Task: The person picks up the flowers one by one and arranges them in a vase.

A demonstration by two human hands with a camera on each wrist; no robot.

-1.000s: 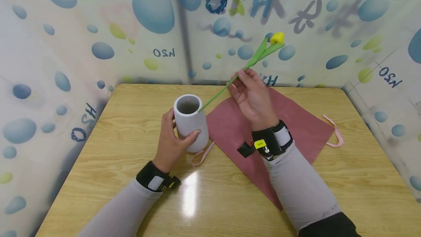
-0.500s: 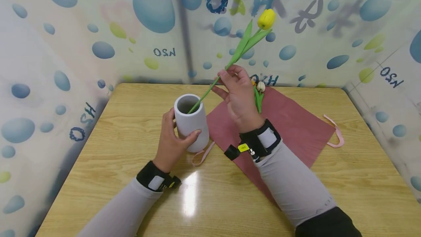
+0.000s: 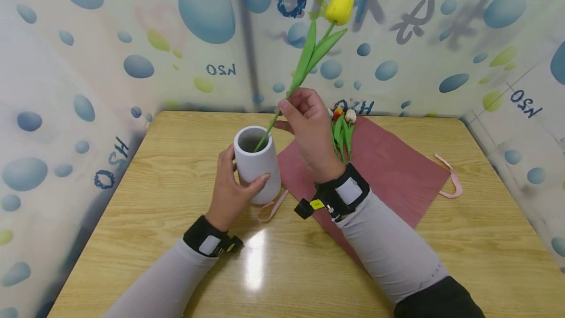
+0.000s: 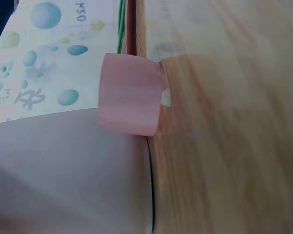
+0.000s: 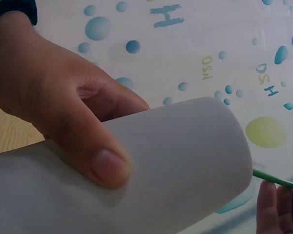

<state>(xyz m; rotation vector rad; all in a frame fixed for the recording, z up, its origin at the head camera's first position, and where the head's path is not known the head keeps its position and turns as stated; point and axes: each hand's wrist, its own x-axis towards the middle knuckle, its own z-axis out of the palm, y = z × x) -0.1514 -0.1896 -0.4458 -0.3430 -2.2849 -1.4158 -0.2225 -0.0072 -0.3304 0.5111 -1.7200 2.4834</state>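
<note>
A white vase (image 3: 260,171) stands upright on the table, and my left hand (image 3: 231,185) grips its side with the thumb across the front. Above and right of it, my right hand (image 3: 309,134) pinches the green stem of a yellow tulip (image 3: 340,8) between thumb and fingers. The stem slants down over the rim, its lower end inside the vase mouth. In the right wrist view the left hand (image 5: 63,92) wraps the vase (image 5: 185,161), and the right fingers (image 5: 267,204) show at the stem (image 5: 273,179). The left wrist view shows the vase wall (image 4: 63,170) up close.
Several more tulips (image 3: 342,134), white and orange, lie on a dark pink sheet (image 3: 388,175) behind the right hand. Pink ribbon loops (image 3: 272,210) show by the vase and at the sheet's right corner. A patterned wall (image 3: 154,38) bounds the wooden table (image 3: 185,141).
My right hand has moved left with the yellow tulip, which now stands more upright. The stem end went from outside the rim into the vase. The left hand has stayed still.
</note>
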